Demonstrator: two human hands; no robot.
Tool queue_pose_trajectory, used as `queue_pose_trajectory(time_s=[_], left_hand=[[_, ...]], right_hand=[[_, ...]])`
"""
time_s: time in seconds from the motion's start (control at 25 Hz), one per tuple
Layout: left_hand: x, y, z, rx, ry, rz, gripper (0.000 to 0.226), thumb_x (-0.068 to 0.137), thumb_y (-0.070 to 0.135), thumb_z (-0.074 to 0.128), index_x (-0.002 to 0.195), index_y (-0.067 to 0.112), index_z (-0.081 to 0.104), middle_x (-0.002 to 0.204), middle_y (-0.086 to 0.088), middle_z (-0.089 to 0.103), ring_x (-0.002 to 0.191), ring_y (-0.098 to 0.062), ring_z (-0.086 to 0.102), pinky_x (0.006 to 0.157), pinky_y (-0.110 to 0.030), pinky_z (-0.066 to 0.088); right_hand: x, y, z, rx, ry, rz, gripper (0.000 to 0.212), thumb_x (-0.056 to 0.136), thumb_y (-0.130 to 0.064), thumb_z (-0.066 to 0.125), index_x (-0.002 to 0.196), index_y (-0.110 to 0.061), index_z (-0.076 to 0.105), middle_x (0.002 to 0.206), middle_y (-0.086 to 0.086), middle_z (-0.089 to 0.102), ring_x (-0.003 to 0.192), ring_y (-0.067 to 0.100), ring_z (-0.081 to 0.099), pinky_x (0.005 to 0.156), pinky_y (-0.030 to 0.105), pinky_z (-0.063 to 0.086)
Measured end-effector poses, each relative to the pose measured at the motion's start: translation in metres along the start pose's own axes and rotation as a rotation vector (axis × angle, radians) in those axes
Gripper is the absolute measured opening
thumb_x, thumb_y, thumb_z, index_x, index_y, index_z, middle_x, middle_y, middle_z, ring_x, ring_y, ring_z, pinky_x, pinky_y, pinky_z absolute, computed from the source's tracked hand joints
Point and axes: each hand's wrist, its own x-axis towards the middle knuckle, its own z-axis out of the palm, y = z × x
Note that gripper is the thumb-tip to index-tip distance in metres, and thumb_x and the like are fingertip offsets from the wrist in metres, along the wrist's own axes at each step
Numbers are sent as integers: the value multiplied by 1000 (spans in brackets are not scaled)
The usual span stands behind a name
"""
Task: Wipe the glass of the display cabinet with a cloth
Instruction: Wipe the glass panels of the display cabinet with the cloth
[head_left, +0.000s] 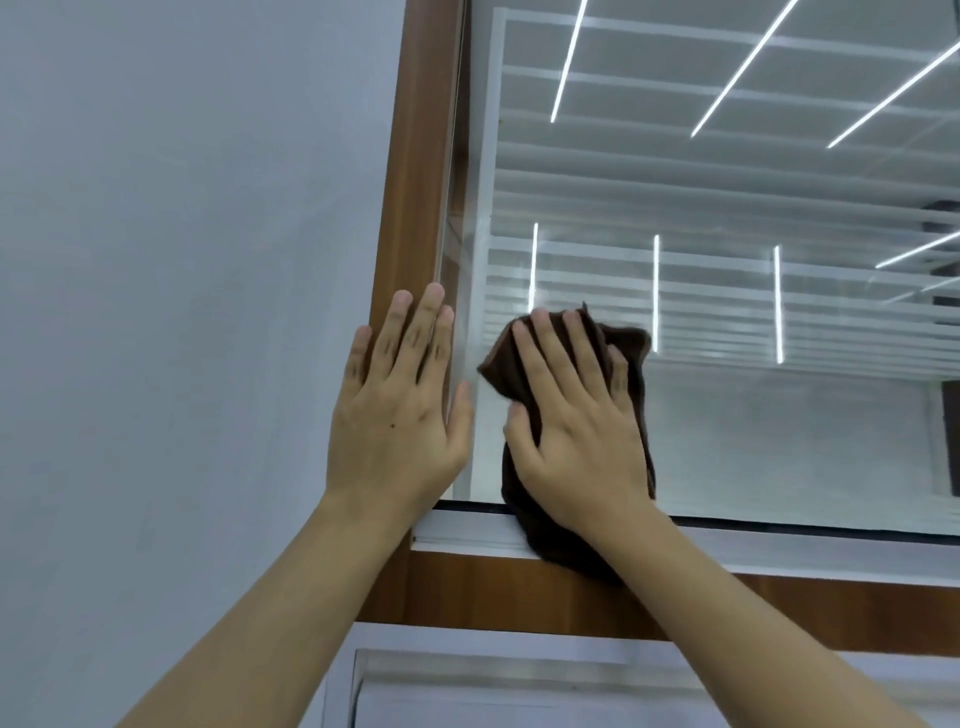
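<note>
The display cabinet's glass pane fills the upper right and mirrors ceiling light strips. A dark brown cloth lies flat against the pane's lower left corner, its lower end hanging over the bottom rail. My right hand presses flat on the cloth with fingers spread, holding it to the glass. My left hand rests flat and open on the brown wooden frame at the pane's left edge, thumb touching the glass edge, holding nothing.
A plain grey-white wall lies left of the frame. A white bottom rail and a brown wooden crossbar run under the pane. A white-framed lower panel sits below the crossbar.
</note>
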Motion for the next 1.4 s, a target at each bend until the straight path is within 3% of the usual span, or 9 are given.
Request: queue_pose_trajectory(time_s=[0.12, 0.28, 0.52, 0.76, 0.92, 1.16, 1.4], left_hand=[[0, 0, 0, -9, -4, 5, 68, 101, 39, 33, 161, 13, 14, 171, -3, 3, 158, -20, -1, 128, -44, 7], [0, 0, 0, -16, 2, 0, 67, 102, 37, 34, 161, 13, 14, 171, -3, 4, 158, -20, -1, 128, -44, 7], [0, 0, 0, -29, 14, 0, 64, 101, 31, 31, 161, 14, 17, 170, -2, 8, 158, -20, 3, 128, -43, 8], [-1, -1, 1, -3, 9, -6, 63, 101, 25, 30, 161, 13, 14, 171, -2, 5, 158, -20, 1, 128, -46, 13], [-3, 0, 0, 0, 3, -5, 63, 102, 30, 27, 161, 14, 13, 170, -3, 5, 158, -21, 1, 128, -45, 11], [-13, 12, -4, 55, -27, -20, 64, 103, 40, 27, 161, 16, 17, 170, -10, 6, 157, -29, 3, 127, -49, 9], [-22, 43, 3, 149, -44, -80, 66, 102, 48, 25, 160, 16, 24, 170, -14, 6, 157, -36, 1, 126, -53, 6]], right_hand=[[-18, 21, -6, -35, -5, -40, 70, 95, -41, 35, 162, -23, 23, 171, -3, 13, 159, 16, 3, 128, 50, 10], [37, 6, -7, 30, 49, 182, 70, 96, -41, 20, 163, -22, 16, 172, -3, 8, 159, 15, -2, 129, 50, 1], [-4, -27, 7, 71, -38, 63, 74, 94, -35, 22, 163, -13, 7, 172, 1, 0, 158, 13, -9, 129, 43, -4], [-37, -14, -1, 69, -141, -123, 72, 98, -36, 28, 163, -13, 7, 172, 2, -3, 158, 14, -11, 127, 40, -6], [-45, 3, -10, 77, -208, -301, 66, 100, -36, 32, 163, -19, 19, 172, -2, 8, 159, 14, -5, 126, 43, 1], [-25, 37, -25, 92, -368, -740, 55, 99, -29, 37, 153, -34, 44, 166, -12, 28, 158, 11, 7, 129, 42, 6], [-25, 68, -35, 94, -350, -831, 52, 97, -24, 38, 146, -31, 55, 161, -10, 40, 157, 14, 18, 129, 43, 13]])
